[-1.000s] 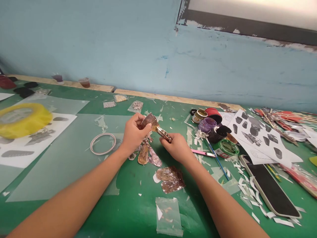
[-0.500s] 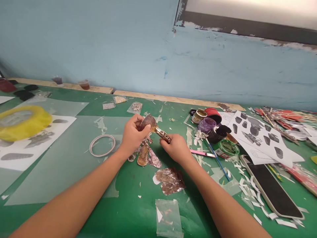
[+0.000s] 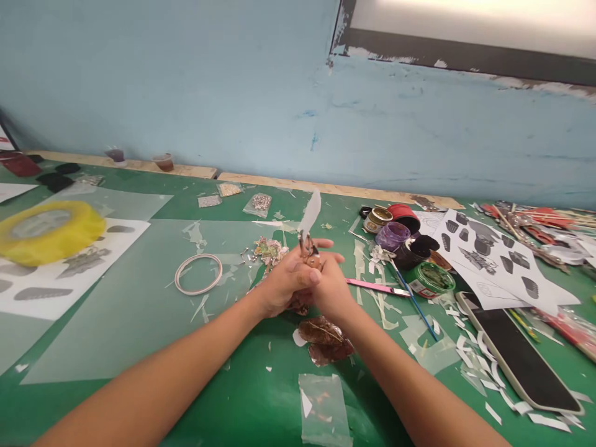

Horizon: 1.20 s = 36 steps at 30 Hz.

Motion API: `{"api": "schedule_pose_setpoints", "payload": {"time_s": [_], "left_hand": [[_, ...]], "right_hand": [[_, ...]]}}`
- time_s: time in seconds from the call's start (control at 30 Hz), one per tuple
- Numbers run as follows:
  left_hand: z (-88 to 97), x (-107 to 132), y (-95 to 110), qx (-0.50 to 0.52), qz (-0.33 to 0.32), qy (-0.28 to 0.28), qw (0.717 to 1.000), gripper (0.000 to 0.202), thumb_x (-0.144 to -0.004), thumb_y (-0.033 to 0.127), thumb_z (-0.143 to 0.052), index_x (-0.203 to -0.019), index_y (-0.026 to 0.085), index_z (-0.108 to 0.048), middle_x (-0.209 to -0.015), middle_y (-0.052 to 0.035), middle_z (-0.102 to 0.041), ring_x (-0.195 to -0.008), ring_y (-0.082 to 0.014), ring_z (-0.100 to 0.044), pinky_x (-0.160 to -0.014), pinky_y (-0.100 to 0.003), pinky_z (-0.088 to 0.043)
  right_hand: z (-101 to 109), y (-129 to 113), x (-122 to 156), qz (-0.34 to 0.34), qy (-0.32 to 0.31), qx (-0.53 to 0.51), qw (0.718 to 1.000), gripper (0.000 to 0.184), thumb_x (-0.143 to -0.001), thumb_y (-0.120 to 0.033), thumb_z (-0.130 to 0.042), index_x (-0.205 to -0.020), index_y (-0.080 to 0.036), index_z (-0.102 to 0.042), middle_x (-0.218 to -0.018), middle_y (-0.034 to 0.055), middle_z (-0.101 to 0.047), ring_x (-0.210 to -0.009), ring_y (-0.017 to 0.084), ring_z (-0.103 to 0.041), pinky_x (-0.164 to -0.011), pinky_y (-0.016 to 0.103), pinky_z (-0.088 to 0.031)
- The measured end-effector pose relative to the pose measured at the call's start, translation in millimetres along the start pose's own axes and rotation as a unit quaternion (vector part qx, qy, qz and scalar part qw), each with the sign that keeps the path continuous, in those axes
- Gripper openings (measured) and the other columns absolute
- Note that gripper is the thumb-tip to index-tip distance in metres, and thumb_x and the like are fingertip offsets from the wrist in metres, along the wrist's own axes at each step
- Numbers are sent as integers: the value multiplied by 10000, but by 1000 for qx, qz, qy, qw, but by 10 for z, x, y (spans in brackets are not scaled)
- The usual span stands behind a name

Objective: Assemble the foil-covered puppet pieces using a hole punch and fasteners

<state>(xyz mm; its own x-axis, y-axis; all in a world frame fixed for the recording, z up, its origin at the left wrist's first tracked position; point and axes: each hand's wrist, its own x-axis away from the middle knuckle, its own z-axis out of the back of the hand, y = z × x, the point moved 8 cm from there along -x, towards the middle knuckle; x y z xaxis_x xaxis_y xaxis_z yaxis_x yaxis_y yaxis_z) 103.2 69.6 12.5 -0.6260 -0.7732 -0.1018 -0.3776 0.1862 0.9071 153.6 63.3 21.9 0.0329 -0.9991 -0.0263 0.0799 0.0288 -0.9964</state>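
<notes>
Hands meet over the green table (image 3: 139, 397): left hand (image 3: 284, 282) and right hand (image 3: 328, 288) press together, fingers closed round one small foil-covered piece (image 3: 307, 247). It stands upright just above the knuckles, thin and crinkled, a pale translucent strip (image 3: 311, 212) rising from its top. Below the wrists lie two crumpled brown foil scraps (image 3: 326, 340) and one clear plastic rectangle (image 3: 321, 406). To the left rests one thin tape ring (image 3: 198, 274); to the right, one pink-handled tool (image 3: 372, 287), several open paint pots (image 3: 393, 234), one dark phone (image 3: 516, 352).
</notes>
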Motion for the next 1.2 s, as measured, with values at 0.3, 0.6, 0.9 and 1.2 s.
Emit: {"api": "schedule_pose_setpoints", "payload": {"time_s": [0.3,0.6,0.9,1.2], "left_hand": [[-19,133,79,2,-69,126,990,266,-651,373,-685,-825,175,-650,-825,-39,-674,-719,-161,-600,-629,-276,-489],[-13,132,133,-36,-108,153,982,190,-690,348,-650,-739,172,-600,-767,-40,-687,-739,-187,-637,-676,-298,-492],[214,-29,244,-108,-140,164,971,406,-688,330,-710,-1029,212,-523,-969,-34,-651,-833,-157,-616,-779,-296,-491],[536,21,499,-261,-128,252,923,253,-741,405,-663,-785,186,-544,-654,15,-564,-588,-132,-537,-601,-283,-460]], "right_hand": [[-127,18,75,-10,45,-120,992,210,-592,-369,-575,-553,-228,-424,-528,-38,-418,-541,125,-427,-548,280,-432],[-113,-24,78,43,59,-122,990,246,-609,-364,-550,-508,-226,-374,-519,-39,-389,-554,114,-384,-558,271,-409],[37,122,-165,-1,-3,13,1000,303,-692,-435,-530,-526,-212,-411,-449,-38,-395,-436,102,-373,-441,243,-308],[358,39,-112,-2,59,511,858,238,-895,-314,-460,-694,-208,-530,-615,25,-549,-553,153,-432,-531,283,-195]]}}
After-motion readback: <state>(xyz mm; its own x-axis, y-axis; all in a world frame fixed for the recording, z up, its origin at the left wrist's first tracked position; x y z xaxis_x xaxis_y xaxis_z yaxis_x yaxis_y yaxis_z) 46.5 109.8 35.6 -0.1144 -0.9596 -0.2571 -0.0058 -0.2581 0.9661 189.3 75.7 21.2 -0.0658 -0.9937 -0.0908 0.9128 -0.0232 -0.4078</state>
